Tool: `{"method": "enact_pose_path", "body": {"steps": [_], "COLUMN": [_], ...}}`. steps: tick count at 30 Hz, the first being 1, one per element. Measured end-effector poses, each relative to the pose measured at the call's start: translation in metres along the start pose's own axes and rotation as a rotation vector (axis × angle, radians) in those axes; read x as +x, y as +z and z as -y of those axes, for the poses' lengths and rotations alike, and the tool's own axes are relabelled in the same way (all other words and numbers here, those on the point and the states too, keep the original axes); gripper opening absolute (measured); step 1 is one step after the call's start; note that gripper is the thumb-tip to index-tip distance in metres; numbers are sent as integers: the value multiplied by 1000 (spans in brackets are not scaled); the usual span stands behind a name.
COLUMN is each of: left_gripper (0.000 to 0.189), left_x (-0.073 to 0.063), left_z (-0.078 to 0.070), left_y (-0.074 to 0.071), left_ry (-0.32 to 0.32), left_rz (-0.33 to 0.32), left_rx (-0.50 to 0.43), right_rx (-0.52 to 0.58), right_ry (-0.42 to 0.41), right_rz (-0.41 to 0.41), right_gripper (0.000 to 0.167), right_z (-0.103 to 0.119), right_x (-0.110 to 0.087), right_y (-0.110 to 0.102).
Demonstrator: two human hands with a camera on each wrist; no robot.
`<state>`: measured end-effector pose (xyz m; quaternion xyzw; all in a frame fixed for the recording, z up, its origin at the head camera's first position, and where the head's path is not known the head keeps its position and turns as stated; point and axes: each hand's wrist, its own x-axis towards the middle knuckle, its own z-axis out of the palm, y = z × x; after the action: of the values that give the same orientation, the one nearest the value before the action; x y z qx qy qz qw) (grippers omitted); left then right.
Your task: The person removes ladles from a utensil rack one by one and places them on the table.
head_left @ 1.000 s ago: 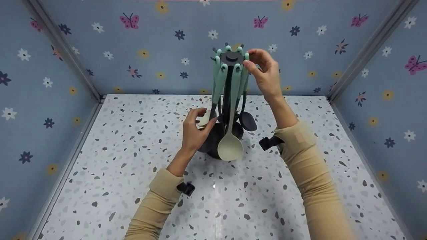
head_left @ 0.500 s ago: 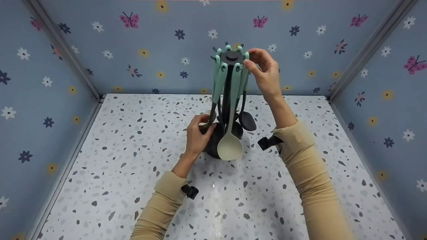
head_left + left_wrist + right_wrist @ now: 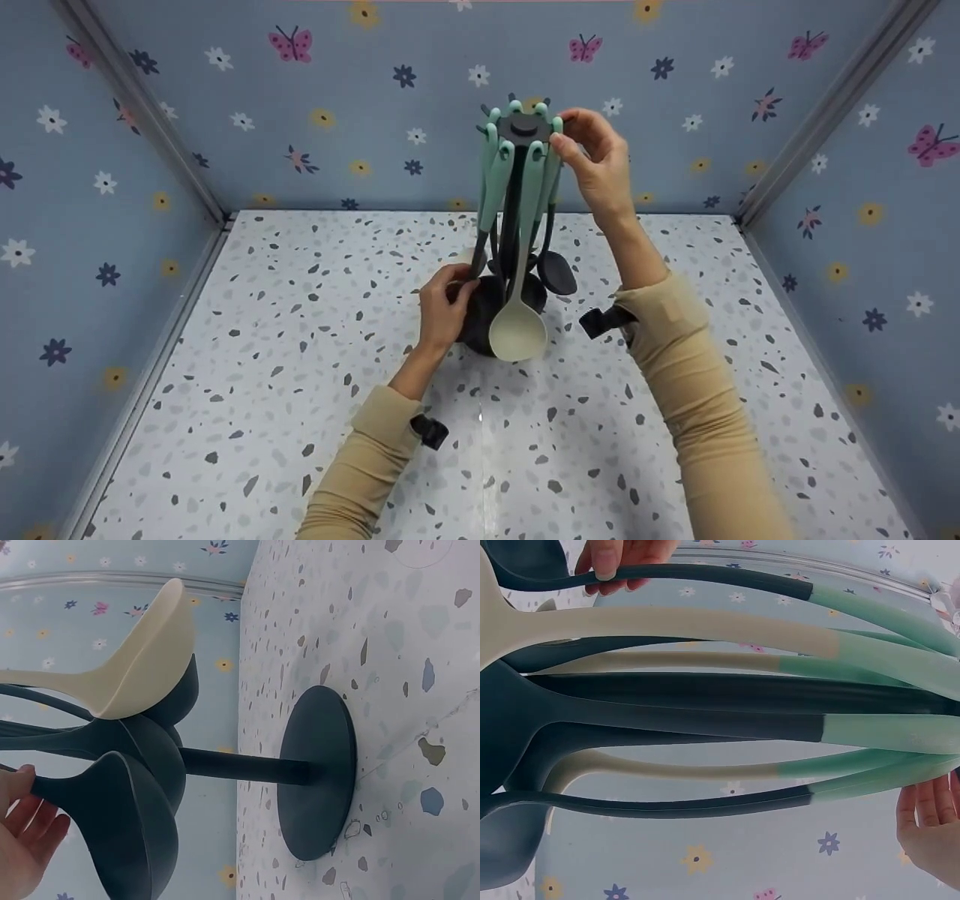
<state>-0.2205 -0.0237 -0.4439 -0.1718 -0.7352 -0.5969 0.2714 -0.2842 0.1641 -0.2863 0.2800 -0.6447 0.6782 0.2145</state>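
Note:
A dark utensil stand (image 3: 523, 129) rises from a round base (image 3: 319, 817), with mint-handled kitchen utensils hung around its top. My left hand (image 3: 441, 311) pinches the neck of a dark ladle (image 3: 139, 825) on the stand's left side; its thumb lies over the shaft in the right wrist view. Up at the top right, my right hand (image 3: 602, 169) pinches the hooked end of a mint handle, which leads down to a dark spoon (image 3: 556, 274). A cream ladle (image 3: 517, 330) hangs at the front.
More dark and cream utensils hang close behind, partly hidden by those in front. The stand rests on a white speckled table (image 3: 300, 360), with a blue flowered wall (image 3: 420, 75) behind it and further walls at both sides.
My left hand, first spread beside the utensils, has moved slightly down and its fingers have come together on the dark ladle's neck. My right hand has stayed at the stand's top.

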Motion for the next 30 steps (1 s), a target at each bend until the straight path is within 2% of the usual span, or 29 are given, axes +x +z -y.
{"method": "enact_pose_path", "body": {"steps": [1,5,7,14,30], "left_gripper": [14,14,16,17,20], "left_x": [-1,-4,-4,-8,-4], "left_z": [2,23,20,-10,-16], "left_y": [0,3,3,-4,-11], "left_ry": [9,33,44,98,160], "left_rz": [-5,-25,-35,-88,-169], "left_rx": [-1,3,1,43,66], "right_rx": [3,3,4,-12,-16], "right_ry": [2,-1,-3,-7,15], "right_rz": [-1,4,8,11,-19], "right_gripper": [21,22,22,22,21], "right_z": [0,0,0,0,0], "right_x": [0,0,0,-2,-1], "right_y": [0,2,2,2,-1]}}
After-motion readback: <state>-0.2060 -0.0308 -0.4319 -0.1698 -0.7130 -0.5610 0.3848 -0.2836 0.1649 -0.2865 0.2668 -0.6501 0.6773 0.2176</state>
